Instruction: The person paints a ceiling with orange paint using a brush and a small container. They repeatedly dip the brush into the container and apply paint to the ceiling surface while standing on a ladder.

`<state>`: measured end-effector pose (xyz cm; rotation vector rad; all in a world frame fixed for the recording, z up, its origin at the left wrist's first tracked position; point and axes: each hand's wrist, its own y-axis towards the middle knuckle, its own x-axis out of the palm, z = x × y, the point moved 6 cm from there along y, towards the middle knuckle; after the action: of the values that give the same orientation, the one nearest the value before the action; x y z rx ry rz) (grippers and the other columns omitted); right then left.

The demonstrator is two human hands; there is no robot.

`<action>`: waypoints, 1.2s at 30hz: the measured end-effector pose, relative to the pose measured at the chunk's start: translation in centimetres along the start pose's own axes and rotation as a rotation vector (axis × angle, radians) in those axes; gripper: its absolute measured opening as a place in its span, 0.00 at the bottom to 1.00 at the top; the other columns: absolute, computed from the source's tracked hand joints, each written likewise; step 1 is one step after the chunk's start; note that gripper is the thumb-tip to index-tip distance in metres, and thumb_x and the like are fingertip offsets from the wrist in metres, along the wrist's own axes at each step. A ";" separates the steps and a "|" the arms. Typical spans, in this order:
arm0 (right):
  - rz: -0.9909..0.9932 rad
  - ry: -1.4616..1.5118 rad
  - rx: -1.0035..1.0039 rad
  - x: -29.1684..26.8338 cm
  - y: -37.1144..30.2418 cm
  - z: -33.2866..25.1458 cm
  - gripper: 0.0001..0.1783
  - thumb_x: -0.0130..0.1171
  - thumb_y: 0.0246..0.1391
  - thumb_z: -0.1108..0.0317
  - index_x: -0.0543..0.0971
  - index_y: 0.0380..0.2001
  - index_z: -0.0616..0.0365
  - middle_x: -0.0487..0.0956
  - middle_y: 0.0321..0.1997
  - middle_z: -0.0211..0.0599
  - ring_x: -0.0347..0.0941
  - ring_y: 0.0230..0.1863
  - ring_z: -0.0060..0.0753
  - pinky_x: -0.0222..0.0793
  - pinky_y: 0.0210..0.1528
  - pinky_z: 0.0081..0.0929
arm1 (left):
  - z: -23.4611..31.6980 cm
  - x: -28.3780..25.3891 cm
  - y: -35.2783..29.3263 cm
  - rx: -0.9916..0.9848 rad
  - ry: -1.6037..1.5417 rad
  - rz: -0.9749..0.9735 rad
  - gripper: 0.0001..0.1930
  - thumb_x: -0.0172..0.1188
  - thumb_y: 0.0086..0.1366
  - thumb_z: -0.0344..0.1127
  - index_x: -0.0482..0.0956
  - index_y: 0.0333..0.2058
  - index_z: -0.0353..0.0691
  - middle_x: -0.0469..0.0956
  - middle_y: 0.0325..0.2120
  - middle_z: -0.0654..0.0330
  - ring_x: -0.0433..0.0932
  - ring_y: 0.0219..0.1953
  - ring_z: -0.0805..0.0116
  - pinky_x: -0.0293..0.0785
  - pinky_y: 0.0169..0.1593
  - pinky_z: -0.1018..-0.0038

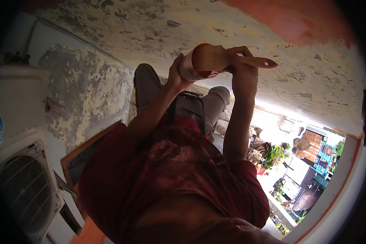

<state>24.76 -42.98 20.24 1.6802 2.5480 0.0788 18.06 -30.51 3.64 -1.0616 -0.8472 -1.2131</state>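
Observation:
My left hand (177,76) is wrapped round the side of a paint container (188,68), which is pale outside with red smears. The container is tilted, and reddish paint shows at its rim. In my right hand (243,71) is a wide paintbrush (259,62) with a wooden handle that has a hole near its red-stained tip. Its broad head lies across the container's mouth; the bristle ends are hidden there. Just beyond both hands rises a worn, flaking wall (183,24), with a patch of red-orange paint (301,20) at the upper right.
At the left stands an air-conditioner outdoor unit (26,191) with a round grille. A brown frame (87,144) leans near a peeling side wall (81,85). To the right, a bright opening shows potted plants (275,155) and a wooden pallet (312,144).

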 end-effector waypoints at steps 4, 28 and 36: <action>0.043 0.204 0.135 -1.3 -0.1 0.3 0.10 0.53 0.57 0.71 0.78 0.34 0.69 0.78 0.37 0.40 0.80 0.32 0.33 0.78 0.34 0.27 | 0.5 -0.8 0.0 0.007 -0.055 -0.035 0.39 0.35 0.69 0.64 0.56 0.66 0.39 0.62 0.63 0.48 0.64 0.65 0.50 0.63 0.67 0.51; 0.064 0.238 0.043 0.1 -0.2 -0.9 0.09 0.57 0.57 0.69 0.76 0.34 0.67 0.79 0.31 0.41 0.79 0.29 0.31 0.76 0.29 0.24 | 1.2 0.1 -0.2 0.020 -0.080 -0.058 0.36 0.37 0.69 0.64 0.61 0.64 0.43 0.68 0.58 0.48 0.73 0.54 0.47 0.76 0.48 0.51; -0.243 -0.245 -0.385 1.0 -0.3 -5.4 0.10 0.60 0.52 0.75 0.79 0.39 0.62 0.81 0.36 0.37 0.79 0.32 0.31 0.76 0.33 0.26 | 2.1 1.8 -0.5 0.021 -0.103 0.008 0.32 0.38 0.69 0.63 0.65 0.61 0.48 0.71 0.54 0.53 0.76 0.49 0.51 0.78 0.38 0.54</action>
<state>23.53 -42.16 25.57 1.1587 2.3450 0.3033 17.92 -29.11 6.01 -1.1169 -0.9325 -1.1483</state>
